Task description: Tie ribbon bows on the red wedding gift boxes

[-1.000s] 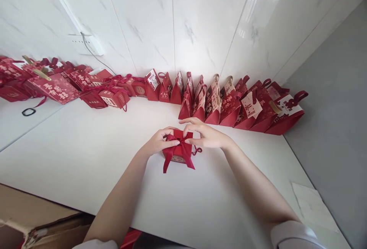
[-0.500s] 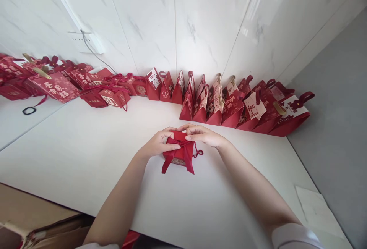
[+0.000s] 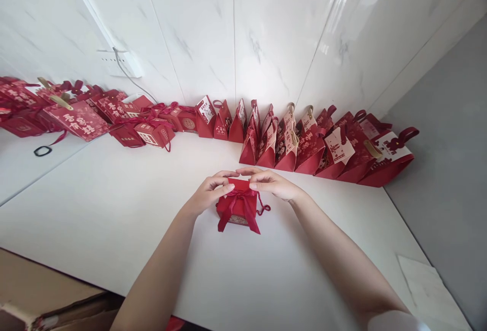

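Note:
A small red gift box (image 3: 224,204) stands on the white table in front of me, a dark red ribbon bow (image 3: 249,209) tied across its front with two tails hanging down. A twisted red cord loop sticks out at its right side. My left hand (image 3: 209,194) grips the left end of the box's upright top flap (image 3: 239,185), thumb in front and fingers reaching behind. On the flap's right end, my right hand (image 3: 276,184) does the same. The forefingers nearly meet behind the flap, and their grip there is partly hidden.
Along the tiled wall stand several red triangular gift boxes (image 3: 310,151) with loop handles. More red boxes (image 3: 152,133) and bags (image 3: 78,120) crowd the left. A black loop (image 3: 42,151) lies near them. An open cardboard box (image 3: 49,290) sits below the table edge at lower left.
My left thumb has moved up from the bow to the top flap's left corner. My right hand has shifted slightly outward along the flap. The view has tilted a little upward.

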{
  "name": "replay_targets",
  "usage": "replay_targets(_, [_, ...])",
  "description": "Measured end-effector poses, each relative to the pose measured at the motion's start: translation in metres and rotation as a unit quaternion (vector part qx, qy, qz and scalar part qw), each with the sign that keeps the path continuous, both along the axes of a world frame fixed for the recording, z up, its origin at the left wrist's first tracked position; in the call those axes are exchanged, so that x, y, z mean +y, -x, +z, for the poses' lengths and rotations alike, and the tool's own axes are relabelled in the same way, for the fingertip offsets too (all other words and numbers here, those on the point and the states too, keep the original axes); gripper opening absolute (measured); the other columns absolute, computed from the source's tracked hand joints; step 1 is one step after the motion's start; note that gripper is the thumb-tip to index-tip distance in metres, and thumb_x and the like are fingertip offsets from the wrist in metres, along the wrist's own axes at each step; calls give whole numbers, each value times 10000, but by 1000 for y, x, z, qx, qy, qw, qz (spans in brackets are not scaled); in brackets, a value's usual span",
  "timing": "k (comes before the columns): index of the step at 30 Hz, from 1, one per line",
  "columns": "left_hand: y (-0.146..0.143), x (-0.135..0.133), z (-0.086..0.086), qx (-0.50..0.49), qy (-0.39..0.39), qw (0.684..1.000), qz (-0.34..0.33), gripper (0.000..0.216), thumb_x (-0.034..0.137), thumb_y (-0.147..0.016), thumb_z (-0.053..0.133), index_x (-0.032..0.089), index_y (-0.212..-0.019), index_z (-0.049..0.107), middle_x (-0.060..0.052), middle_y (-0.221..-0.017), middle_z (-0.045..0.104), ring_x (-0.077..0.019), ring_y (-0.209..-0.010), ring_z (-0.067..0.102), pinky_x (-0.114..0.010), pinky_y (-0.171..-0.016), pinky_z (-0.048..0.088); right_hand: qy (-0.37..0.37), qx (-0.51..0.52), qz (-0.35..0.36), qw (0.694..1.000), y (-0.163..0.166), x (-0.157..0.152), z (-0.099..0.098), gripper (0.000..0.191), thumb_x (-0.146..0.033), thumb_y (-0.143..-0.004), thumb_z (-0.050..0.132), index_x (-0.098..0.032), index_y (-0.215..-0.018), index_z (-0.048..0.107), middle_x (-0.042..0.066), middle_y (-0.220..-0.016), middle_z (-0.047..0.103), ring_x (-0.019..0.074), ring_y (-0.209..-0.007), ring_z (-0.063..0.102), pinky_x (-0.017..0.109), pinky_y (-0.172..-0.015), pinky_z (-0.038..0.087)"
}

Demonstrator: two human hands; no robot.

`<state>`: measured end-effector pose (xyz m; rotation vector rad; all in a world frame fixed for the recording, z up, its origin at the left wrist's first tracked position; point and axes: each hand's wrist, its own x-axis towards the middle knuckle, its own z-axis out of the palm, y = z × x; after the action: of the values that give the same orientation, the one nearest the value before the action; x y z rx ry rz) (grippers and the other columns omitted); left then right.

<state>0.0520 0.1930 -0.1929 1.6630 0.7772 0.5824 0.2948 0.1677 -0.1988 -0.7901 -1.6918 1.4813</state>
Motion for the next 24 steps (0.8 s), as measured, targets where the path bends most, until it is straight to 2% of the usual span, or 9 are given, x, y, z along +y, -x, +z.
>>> replay_targets(4, [-1,-1,0,-9,-21,999,42,415,464,-888,585,161,-610,525,-88,-1328,552,-284,-1214,536,-394,-999,429,7,10,-10,1000,1,0,-4,320,-475,-858,684,-193,-706,684,66,-1426,521,264,-1397,383,435,-1126,300])
replay_targets(10, [-16,-9,7,11,-83,991,102,352,420,-820,683,177,-628,516,-83,-1242,602,-267,-1190,548,-404,-1045,412,24,71,-43,996,7,-3,-2,292,-427,-856,704,-185,-708,635,76,-1406,538,258,-1323,475,424,-1102,327])
replay_targets(16, [-23,-10,0,2,-50,995,85,414,398,-807,679,168,-568,431,-92,-1233,612,-241,-1036,614,-381,-910,501,37,54,-59,996,12,0,-4,339,-459,-836,709,-175,-680,610,83,-1364,559,257,-1259,518,417,-1062,360])
replay_targets(24, [-19,-8,-1,6,-33,998,57,421,366,-811,667,167,-562,391,-95,-1287,591,-246,-1082,605,-378,-904,497,-14,14,-84,996,11,3,-17,304,-398,-820,713,-182,-631,616,86,-1294,580,247,-1286,482,416,-1075,338])
